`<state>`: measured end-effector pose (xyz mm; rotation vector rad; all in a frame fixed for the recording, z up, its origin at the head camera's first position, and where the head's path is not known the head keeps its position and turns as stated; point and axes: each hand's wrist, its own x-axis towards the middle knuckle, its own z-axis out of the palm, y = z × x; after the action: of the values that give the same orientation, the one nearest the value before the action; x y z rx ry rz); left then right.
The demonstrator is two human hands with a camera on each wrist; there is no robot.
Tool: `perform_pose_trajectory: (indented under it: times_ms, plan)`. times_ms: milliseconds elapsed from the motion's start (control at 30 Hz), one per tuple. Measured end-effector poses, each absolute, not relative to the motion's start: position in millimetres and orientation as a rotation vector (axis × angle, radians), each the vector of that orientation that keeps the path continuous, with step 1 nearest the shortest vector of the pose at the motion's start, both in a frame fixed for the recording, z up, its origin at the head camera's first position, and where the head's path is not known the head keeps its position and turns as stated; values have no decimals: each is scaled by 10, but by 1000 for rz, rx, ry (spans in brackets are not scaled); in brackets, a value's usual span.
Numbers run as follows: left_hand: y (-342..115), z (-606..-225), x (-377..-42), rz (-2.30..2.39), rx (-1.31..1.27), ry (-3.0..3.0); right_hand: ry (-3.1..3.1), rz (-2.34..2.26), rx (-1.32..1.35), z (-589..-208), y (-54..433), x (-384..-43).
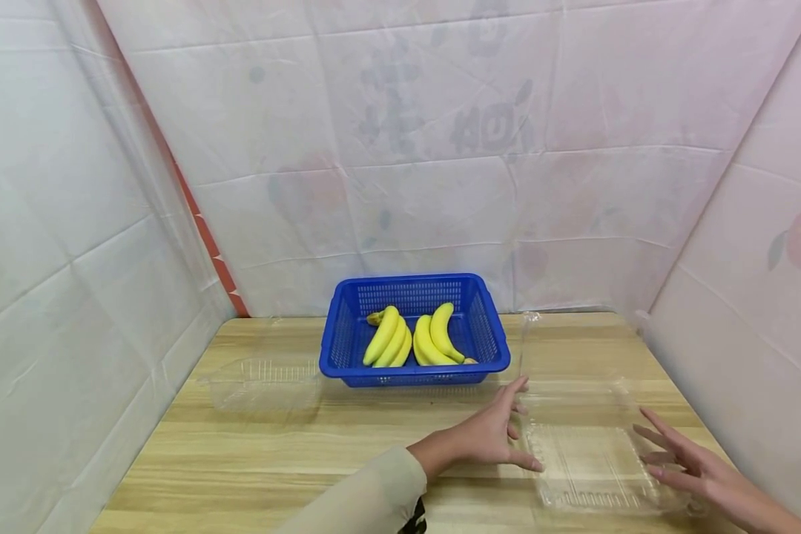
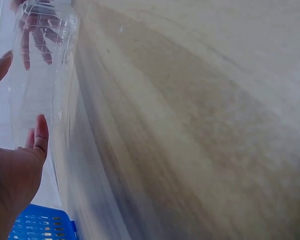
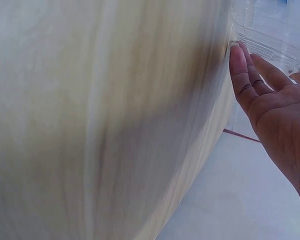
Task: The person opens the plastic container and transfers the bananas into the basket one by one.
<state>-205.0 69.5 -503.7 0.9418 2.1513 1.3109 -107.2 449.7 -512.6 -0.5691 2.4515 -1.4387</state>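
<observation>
A clear plastic clamshell box (image 1: 584, 463) stands on the table at the right, its transparent lid (image 1: 574, 356) raised at the far side. My left hand (image 1: 483, 434) is at the box's left side, thumb and fingers spread apart. On the opposite side, my right hand (image 1: 697, 471) has its fingertips right at the box wall, fingers extended. In the left wrist view the box (image 2: 42, 75) lies beyond the left fingers, and the other hand shows through its plastic. The right wrist view has the ribbed box wall (image 3: 270, 47) beside the right fingertips.
A blue plastic basket (image 1: 415, 377) stands at the back middle, holding two bunches of bananas, one left (image 1: 389, 340) and one right (image 1: 434, 341). Another clear plastic box (image 1: 263, 386) sits left of it. White printed sheeting (image 1: 427, 200) encloses the wooden table (image 1: 240, 463) on three sides.
</observation>
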Motion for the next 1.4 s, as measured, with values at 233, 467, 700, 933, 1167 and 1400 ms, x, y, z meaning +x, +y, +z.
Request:
perform_pose_trajectory:
  times_ms: [233,467,700,933,1167,1400]
  plan:
    - [740,-5077,-2084,1361,887,2116,2287,-1488,-538,-5121,4567,-1112]
    - [749,-5108,-2110,1374,834,2069,2326,-1478,-565,-5117,4564,-1111]
    - [741,-5108,-2132,1374,829,2047,2398,-1437,-534,-5101,4535,-1094]
    - [741,-5080,-2139,1356,810,2031,2458,-1394,-509,-5087,4514,-1077]
    - [740,-5084,-2147,1340,785,2032,2533,-1363,-528,-5096,4485,-1077]
    - [741,-5135,-2167,1345,745,2017,2559,-1354,-501,-5064,4434,-1063]
